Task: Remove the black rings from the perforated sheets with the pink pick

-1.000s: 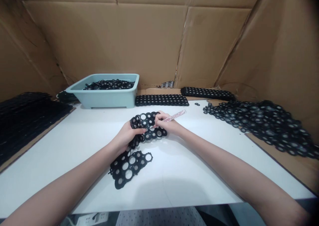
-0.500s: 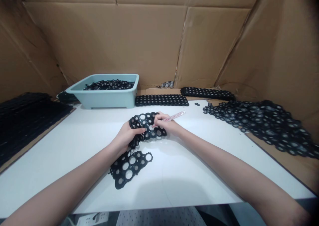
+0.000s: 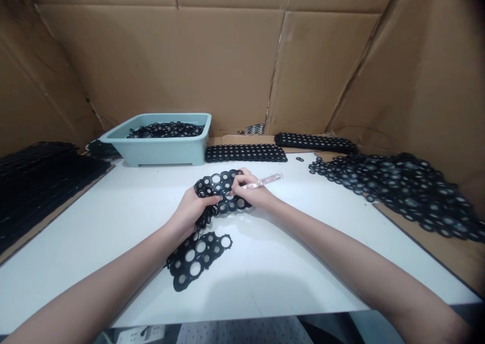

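A black mesh strip of joined rings (image 3: pixel 223 205) is raised off the table between my two hands. Its lower part hangs down past my left wrist and lies on the white tabletop. My left hand (image 3: pixel 197 205) grips the strip's left side, thumb pressed across the front face. Between the fingers of my right hand (image 3: pixel 250 188) is a slim clear-and-pink pen-like tool (image 3: pixel 267 179), its back end pointing up to the right. The tool's tip is at the rings and is mostly hidden by my fingers. The other right fingers sit behind the strip's right edge.
A light blue basin (image 3: pixel 162 149) holding black ring pieces stands at the back left. Beside it lie two black ring-mesh stacks (image 3: pixel 246 152). A loose ring heap (image 3: pixel 401 192) spreads on the right. Black sheets (image 3: pixel 45 187) are piled at left. Cardboard walls (image 3: pixel 227 61) enclose the table.
The pen-like tool has tilted and turned slightly in my right hand, its back end a little lower. My left hand and the strip have barely moved.
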A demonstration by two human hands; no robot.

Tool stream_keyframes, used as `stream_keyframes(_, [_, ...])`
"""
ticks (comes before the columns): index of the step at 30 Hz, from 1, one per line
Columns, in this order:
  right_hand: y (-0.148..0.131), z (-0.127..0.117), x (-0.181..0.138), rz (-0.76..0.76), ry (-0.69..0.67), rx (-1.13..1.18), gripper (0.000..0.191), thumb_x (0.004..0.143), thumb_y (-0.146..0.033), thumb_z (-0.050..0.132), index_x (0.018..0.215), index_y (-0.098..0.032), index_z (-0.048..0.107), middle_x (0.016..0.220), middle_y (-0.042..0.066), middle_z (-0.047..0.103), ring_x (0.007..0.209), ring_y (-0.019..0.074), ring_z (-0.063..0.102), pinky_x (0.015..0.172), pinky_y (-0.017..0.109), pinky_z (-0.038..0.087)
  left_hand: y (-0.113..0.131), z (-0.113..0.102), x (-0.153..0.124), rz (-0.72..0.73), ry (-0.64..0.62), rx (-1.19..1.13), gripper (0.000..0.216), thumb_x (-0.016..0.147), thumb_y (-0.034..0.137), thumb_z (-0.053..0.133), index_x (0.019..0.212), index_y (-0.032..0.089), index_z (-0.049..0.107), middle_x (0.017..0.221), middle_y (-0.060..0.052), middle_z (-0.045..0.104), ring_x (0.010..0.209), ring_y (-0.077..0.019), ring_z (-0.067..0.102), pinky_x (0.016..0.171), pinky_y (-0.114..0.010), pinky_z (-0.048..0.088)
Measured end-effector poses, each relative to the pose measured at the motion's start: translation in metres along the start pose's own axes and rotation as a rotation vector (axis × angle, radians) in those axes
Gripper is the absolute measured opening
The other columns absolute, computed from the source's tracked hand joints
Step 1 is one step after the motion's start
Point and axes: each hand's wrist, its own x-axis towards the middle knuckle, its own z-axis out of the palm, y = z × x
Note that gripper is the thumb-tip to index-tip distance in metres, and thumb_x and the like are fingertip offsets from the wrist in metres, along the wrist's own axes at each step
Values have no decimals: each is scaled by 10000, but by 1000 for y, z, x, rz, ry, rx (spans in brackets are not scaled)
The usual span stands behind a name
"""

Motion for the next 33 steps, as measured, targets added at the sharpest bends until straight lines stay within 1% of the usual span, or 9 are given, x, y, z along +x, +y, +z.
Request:
stream_keyframes(3, [-1, 8, -3, -92, 90, -153, 146, 724, -181, 449, 579, -181, 433, 888, 21, 392, 939, 189, 375, 831, 334, 324, -1, 1, -3, 40, 28, 21, 368, 614, 218, 646, 972, 166, 581, 997, -68, 646, 845, -212, 612, 747, -324, 479])
stream_keyframes(7, [1, 17, -3, -283, 167, -384, 111, 727, -166, 472, 620, -182, 447, 920, 58, 398, 923, 213, 354, 782, 339, 338, -3, 3, -7, 65, 15, 66, 322, 642, 231, 611, 955, 157, 590, 1004, -72, 640, 855, -217, 604, 757, -331, 467])
stream_keyframes(11, [3, 16, -2, -317, 173, -477, 116, 752, -183, 450, 637, -180, 464, 907, 73, 414, 886, 216, 357, 750, 338, 337, -1, 6, -9, 78, -47, 72, 302, 656, 222, 593, 951, 156, 591, 978, -61, 647, 859, -218, 597, 757, -323, 459])
stream_keyframes(14, [4, 8, 1, -227, 157, -377, 128, 731, -190, 468, 603, -178, 460, 878, 56, 411, 883, 206, 371, 751, 329, 340, 1, 7, -8, 48, -112, 25, 332, 665, 251, 606, 983, 160, 582, 979, -65, 647, 880, -224, 592, 769, -327, 457])
stream_keyframes(16, [5, 1, 4, -151, 100, -246, 143, 715, -203, 485, 575, -175, 471, 847, 36, 407, 894, 195, 389, 770, 320, 340, 2, 6, -6, 19, -129, -16, 355, 681, 321, 607, 997, 162, 582, 985, -79, 644, 889, -231, 592, 784, -344, 456])
stream_keyframes(19, [7, -7, 9, -71, 10, -26, 175, 718, -224, 473, 553, -170, 500, 794, 10, 425, 834, 160, 440, 782, 298, 341, 1, 2, -2, 8, -83, -54, 392, 670, 386, 622, 992, 164, 596, 999, -94, 641, 904, -239, 591, 811, -360, 450])
stream_keyframes(23, [9, -7, 12, -19, 30, 185, 204, 740, -260, 452, 565, -168, 503, 759, -5, 473, 764, 136, 482, 747, 271, 351, -1, -1, 2, 27, -27, -67, 396, 638, 379, 655, 970, 166, 613, 993, -92, 645, 925, -245, 586, 823, -363, 447])
stream_keyframes(26, [10, -2, 10, -11, 83, 223, 204, 738, -280, 472, 571, -168, 502, 766, -6, 491, 758, 134, 494, 739, 267, 357, -2, 0, 3, 40, -28, -65, 379, 628, 367, 661, 942, 158, 625, 965, -89, 655, 910, -247, 590, 809, -361, 450])
stream_keyframes(33, [9, 1, 8, -63, 129, 247, 185, 740, -235, 454, 566, -173, 457, 730, -12, 470, 748, 133, 501, 752, 277, 378, -1, 1, 2, 33, -4, -63, 334, 626, 343, 656, 899, 152, 630, 942, -86, 661, 894, -248, 594, 768, -346, 457])
